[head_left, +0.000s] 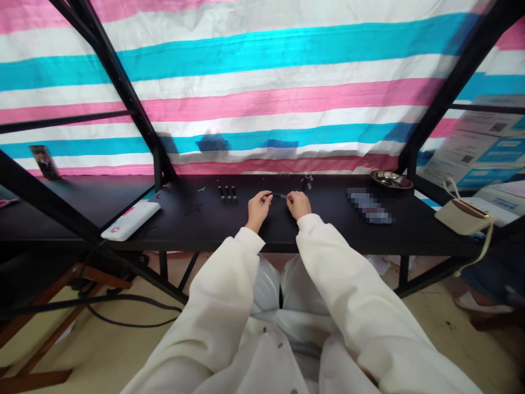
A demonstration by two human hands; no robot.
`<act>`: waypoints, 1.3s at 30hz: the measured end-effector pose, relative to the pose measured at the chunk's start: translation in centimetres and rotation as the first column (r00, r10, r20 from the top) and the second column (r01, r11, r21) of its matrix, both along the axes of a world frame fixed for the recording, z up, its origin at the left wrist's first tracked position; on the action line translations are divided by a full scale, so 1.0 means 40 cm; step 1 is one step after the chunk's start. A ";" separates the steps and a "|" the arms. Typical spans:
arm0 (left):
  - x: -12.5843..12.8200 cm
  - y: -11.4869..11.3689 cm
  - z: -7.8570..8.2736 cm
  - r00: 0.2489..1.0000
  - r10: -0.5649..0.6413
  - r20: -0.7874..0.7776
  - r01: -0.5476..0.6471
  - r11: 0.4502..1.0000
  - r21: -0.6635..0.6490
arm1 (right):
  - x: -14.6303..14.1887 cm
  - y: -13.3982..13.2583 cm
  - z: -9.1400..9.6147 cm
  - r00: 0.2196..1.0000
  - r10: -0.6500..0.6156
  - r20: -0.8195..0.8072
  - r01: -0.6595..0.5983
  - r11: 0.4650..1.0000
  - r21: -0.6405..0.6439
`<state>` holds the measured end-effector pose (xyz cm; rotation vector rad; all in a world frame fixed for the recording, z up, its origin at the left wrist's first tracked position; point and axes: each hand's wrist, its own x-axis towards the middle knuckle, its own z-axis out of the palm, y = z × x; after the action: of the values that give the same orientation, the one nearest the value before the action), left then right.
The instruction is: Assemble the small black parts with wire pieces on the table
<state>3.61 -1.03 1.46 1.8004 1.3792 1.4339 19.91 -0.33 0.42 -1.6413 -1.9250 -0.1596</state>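
Observation:
My left hand (pixel 258 208) and my right hand (pixel 298 204) rest on the black table (pixel 287 227), fingers curled. Between them they pinch a thin dark rod-like part (pixel 280 195), one hand at each end. What the part is stays too small to tell. Three small dark cylinders (pixel 227 192) stand in a row just left of my left hand. More tiny metal bits (pixel 305 180) lie near the table's back edge, behind my right hand. White sleeves cover both arms.
A white flat device (pixel 130 219) lies at the table's left front. A metal dish (pixel 391 179) sits back right, a blurred item (pixel 370 206) beside it. A beige pouch (pixel 463 215) lies far right. Black frame bars slant overhead; cables run on the floor.

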 end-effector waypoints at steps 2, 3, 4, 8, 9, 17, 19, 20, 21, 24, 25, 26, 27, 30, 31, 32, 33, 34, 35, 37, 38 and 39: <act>-0.001 0.000 0.001 1.000 -0.003 0.006 0.003 1.000 0.006 | 0.000 -0.001 0.001 1.000 0.009 -0.002 -0.009 1.000 0.012; -0.002 -0.001 0.001 1.000 -0.008 0.012 0.008 1.000 0.005 | 0.000 -0.002 0.003 1.000 0.016 -0.003 -0.016 1.000 0.017; -0.002 -0.001 0.001 1.000 -0.021 0.020 0.021 1.000 0.001 | -0.001 -0.003 0.004 1.000 0.022 -0.004 -0.022 0.999 0.023; -0.003 -0.004 -0.003 0.991 -0.125 0.049 0.127 0.991 -0.037 | -0.003 -0.008 0.011 0.999 0.036 -0.017 -0.035 0.998 0.043; -0.003 -0.006 -0.004 0.987 -0.154 0.044 0.156 0.987 -0.044 | -0.003 -0.009 0.012 0.999 0.036 -0.024 -0.035 0.998 0.046; -0.001 -0.017 -0.004 0.968 -0.236 -0.080 0.226 0.966 -0.125 | 0.000 -0.007 0.009 0.998 0.042 -0.050 -0.040 0.998 0.045; -0.001 -0.015 -0.005 0.958 -0.259 -0.124 0.242 0.961 -0.134 | 0.000 -0.005 0.006 0.998 0.048 -0.051 -0.046 0.998 0.049; -0.001 -0.013 -0.006 0.951 -0.273 -0.147 0.254 0.957 -0.138 | 0.000 -0.003 0.004 0.997 0.052 -0.051 -0.049 0.997 0.055; -0.001 -0.010 -0.008 0.944 -0.286 -0.166 0.265 0.954 -0.140 | 0.001 -0.001 0.002 0.997 0.056 -0.053 -0.053 0.997 0.063; 0.000 -0.004 -0.014 0.936 -0.303 -0.180 0.279 0.949 -0.143 | 0.002 0.004 -0.005 0.996 0.069 -0.063 -0.063 0.994 0.092; 0.000 -0.003 -0.014 0.938 -0.298 -0.175 0.275 0.951 -0.144 | 0.002 0.007 -0.008 0.995 0.075 -0.068 -0.068 0.992 0.102; 0.001 -0.004 -0.014 0.942 -0.292 -0.166 0.269 0.952 -0.145 | 0.003 0.008 -0.010 0.994 0.083 -0.072 -0.074 0.991 0.114; 0.002 -0.005 -0.013 0.945 -0.287 -0.155 0.267 0.953 -0.142 | 0.003 0.010 -0.012 0.993 0.092 -0.077 -0.082 0.989 0.126; 0.002 -0.013 -0.006 0.959 -0.272 -0.085 0.263 0.960 -0.101 | 0.004 0.013 -0.014 0.989 0.122 -0.084 -0.108 0.982 0.154; 0.002 -0.015 -0.003 0.964 -0.261 -0.047 0.256 0.963 -0.080 | 0.003 0.012 -0.014 0.987 0.138 -0.083 -0.124 0.980 0.155; 0.002 -0.016 0.001 0.969 -0.247 -0.002 0.246 0.967 -0.064 | 0.002 0.011 -0.013 0.985 0.156 -0.079 -0.143 0.978 0.154; 0.002 -0.016 0.004 0.972 -0.231 0.048 0.234 0.971 -0.054 | 0.000 0.010 -0.012 0.981 0.177 -0.074 -0.165 0.975 0.150; 0.001 -0.015 0.006 0.971 -0.217 0.099 0.223 0.974 -0.052 | -0.002 0.008 -0.010 0.978 0.199 -0.068 -0.188 0.972 0.144; 0.001 -0.013 0.008 0.967 -0.207 0.148 0.217 0.975 -0.055 | -0.004 0.006 -0.008 0.974 0.218 -0.063 -0.208 0.968 0.138; 0.001 -0.006 0.009 0.952 -0.203 0.227 0.223 0.973 -0.067 | -0.008 0.001 -0.004 0.968 0.242 -0.059 -0.234 0.964 0.127; 0.002 -0.003 0.008 0.943 -0.208 0.259 0.234 0.970 -0.073 | -0.011 -0.002 -0.002 0.966 0.250 -0.058 -0.242 0.962 0.124; 0.004 0.000 0.007 0.934 -0.213 0.288 0.244 0.967 -0.078 | -0.013 -0.004 0.000 0.965 0.255 -0.055 -0.247 0.961 0.123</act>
<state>3.76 -1.02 1.73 1.5607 1.0490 1.3920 19.39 -0.50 0.41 -1.2975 -2.0109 -0.1075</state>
